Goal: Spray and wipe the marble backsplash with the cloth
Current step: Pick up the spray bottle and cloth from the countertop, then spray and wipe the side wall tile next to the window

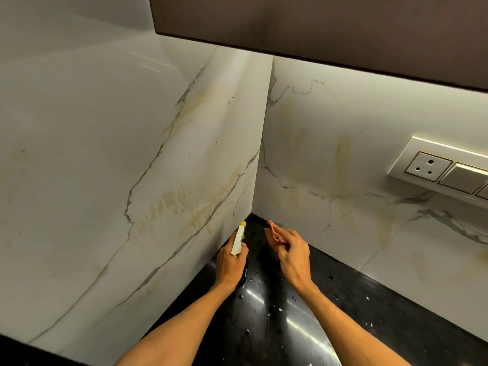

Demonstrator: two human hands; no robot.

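The white marble backsplash (137, 159) with grey veins meets in a corner ahead, and yellowish smears streak both panels. My left hand (230, 262) grips a spray bottle (238, 239) with a white head and yellow nozzle, pointed up toward the corner. The bottle's body is mostly hidden by the hand. My right hand (292, 256) pinches a folded pinkish-orange cloth (274, 235) just above the counter, close to the right panel.
A glossy black countertop (269, 307) with scattered water drops runs below. A white socket and switch plate (443, 167) sits on the right panel. A dark brown cabinet (317, 19) hangs overhead.
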